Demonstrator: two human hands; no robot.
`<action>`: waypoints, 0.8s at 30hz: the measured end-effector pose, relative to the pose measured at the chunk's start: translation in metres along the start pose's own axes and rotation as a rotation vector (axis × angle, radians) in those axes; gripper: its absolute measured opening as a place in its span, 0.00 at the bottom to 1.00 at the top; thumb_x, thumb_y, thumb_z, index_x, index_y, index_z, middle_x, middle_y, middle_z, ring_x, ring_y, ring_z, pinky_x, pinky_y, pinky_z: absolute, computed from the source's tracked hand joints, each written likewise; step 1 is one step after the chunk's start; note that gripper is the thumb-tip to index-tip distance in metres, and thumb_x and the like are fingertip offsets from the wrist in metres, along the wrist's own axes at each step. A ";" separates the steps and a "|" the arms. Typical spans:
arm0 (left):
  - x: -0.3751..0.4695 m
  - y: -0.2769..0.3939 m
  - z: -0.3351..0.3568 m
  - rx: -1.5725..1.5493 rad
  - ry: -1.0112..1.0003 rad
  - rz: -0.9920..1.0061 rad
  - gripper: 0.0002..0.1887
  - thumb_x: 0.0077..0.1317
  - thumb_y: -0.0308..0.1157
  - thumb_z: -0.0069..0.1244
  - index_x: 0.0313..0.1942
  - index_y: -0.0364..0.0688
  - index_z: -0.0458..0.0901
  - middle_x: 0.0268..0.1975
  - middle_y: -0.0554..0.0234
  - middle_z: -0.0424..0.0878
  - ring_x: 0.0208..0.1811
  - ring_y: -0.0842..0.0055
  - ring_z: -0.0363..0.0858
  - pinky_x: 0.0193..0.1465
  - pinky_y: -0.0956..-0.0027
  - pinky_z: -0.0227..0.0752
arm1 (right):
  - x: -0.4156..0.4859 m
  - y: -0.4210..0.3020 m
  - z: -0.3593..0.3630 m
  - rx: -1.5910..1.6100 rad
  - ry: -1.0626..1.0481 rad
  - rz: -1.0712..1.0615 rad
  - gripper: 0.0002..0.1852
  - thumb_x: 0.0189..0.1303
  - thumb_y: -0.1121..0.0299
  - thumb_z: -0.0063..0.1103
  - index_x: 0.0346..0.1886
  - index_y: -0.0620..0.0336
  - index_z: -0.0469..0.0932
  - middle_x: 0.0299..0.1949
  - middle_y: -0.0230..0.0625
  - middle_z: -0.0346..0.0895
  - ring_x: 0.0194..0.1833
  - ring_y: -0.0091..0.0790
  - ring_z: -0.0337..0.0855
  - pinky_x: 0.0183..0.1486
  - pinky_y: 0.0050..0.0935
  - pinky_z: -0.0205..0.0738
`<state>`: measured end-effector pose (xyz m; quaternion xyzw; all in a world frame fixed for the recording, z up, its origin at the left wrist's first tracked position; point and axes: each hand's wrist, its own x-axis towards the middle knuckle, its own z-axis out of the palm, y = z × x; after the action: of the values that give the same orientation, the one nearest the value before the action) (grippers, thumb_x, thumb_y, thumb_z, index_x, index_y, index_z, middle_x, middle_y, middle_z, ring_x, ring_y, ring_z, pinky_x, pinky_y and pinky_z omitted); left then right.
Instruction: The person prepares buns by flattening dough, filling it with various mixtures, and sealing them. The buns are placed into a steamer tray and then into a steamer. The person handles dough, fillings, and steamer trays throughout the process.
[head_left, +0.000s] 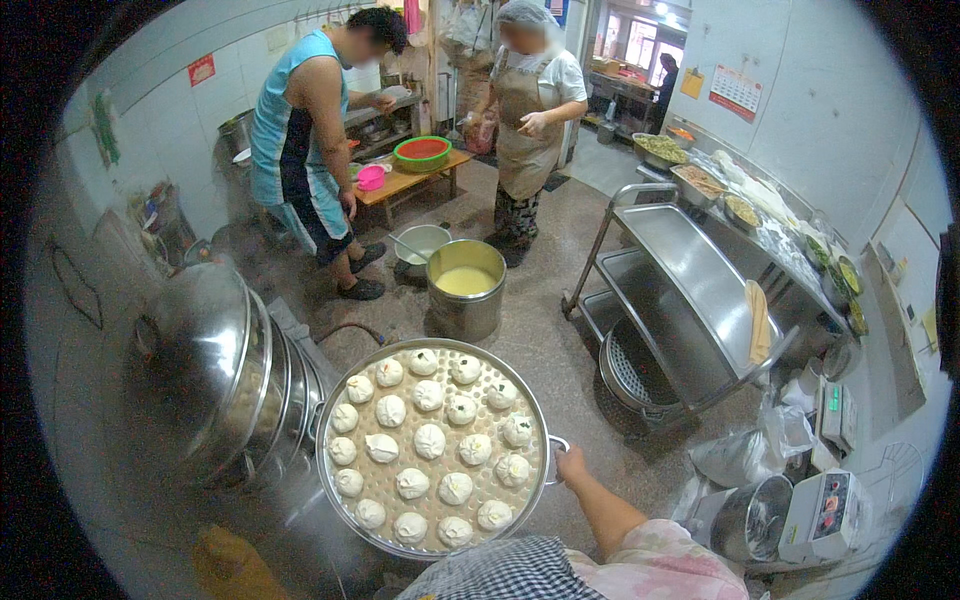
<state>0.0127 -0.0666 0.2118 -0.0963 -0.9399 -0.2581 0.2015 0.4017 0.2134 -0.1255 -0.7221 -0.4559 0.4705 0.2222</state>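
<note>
My right hand (571, 463) is closed around the right-hand loop handle (556, 450) of a large round metal steamer tray (544, 420). The tray is held up in front of my checked apron (495, 574). Pleated filled buns (429, 441) stand spaced apart on its perforated liner (409, 465); a few carry dark or green bits on top. My left hand is out of view. Close by the tray's left rim rises a stack of steamer tiers (281, 390) under a domed metal lid (202, 360), with steam around it.
Beyond the tray stands a tall metal pot (465, 300) of yellow liquid, beside a white basin (422, 244). Two people (300, 142) (532, 112) stand near a low wooden table (412, 180). To the right are a steel trolley (690, 262), a floury worktop (757, 187) and a mixer (817, 517).
</note>
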 end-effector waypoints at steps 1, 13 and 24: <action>0.000 0.001 -0.001 0.001 0.000 0.003 0.14 0.63 0.39 0.46 0.39 0.36 0.79 0.39 0.49 0.81 0.41 0.61 0.80 0.40 0.61 0.72 | 0.002 0.003 0.001 0.010 -0.005 0.002 0.09 0.57 0.69 0.56 0.35 0.66 0.75 0.19 0.41 0.73 0.18 0.38 0.76 0.19 0.39 0.73; -0.022 -0.009 -0.037 0.123 -0.020 -0.073 0.14 0.63 0.38 0.45 0.39 0.36 0.79 0.38 0.50 0.81 0.41 0.62 0.80 0.39 0.61 0.72 | 0.013 0.005 -0.009 0.061 -0.082 -0.054 0.15 0.56 0.74 0.54 0.47 0.70 0.75 0.38 0.41 0.78 0.33 0.35 0.79 0.33 0.33 0.73; -0.022 -0.005 -0.018 0.089 -0.042 -0.121 0.14 0.62 0.39 0.45 0.33 0.38 0.81 0.32 0.49 0.82 0.34 0.57 0.81 0.34 0.60 0.72 | 0.000 -0.009 -0.013 0.161 -0.186 0.009 0.14 0.57 0.77 0.54 0.47 0.66 0.74 0.33 0.39 0.79 0.31 0.34 0.81 0.30 0.32 0.75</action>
<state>0.0375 -0.0818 0.2145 -0.0354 -0.9586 -0.2257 0.1700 0.4096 0.2192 -0.1130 -0.6572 -0.4323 0.5713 0.2341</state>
